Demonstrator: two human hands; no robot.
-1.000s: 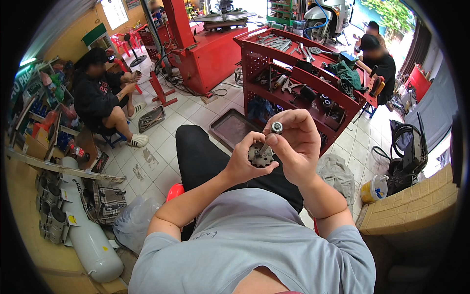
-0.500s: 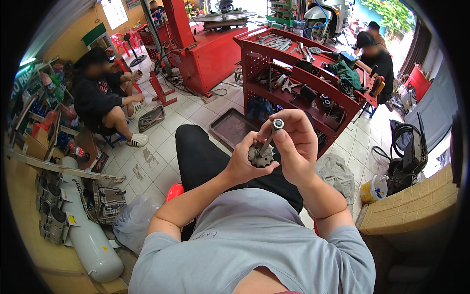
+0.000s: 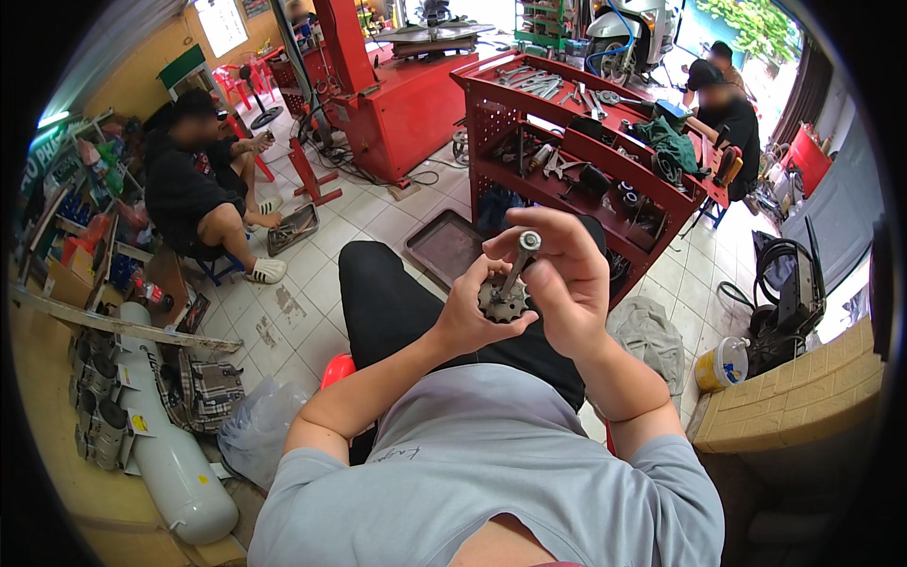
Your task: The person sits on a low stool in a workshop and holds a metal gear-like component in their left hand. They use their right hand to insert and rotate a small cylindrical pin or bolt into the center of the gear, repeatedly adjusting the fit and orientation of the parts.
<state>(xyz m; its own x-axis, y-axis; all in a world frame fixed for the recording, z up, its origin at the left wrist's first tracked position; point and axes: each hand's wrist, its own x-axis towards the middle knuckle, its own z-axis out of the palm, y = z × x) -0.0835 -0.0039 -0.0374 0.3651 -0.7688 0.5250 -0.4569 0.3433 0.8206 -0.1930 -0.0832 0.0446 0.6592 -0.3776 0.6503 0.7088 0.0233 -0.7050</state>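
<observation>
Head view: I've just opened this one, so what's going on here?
The wearer's left hand holds a toothed metal disc above the lap. A metal rod stands up from the disc, and the right hand is around its upper end, fingers loosely curled; how firmly they grip it, I can't tell. Ahead, a red tool cart carries wrenches, with a dark tray on the floor beside it. To the left, a person in dark clothes sits on a low stool.
</observation>
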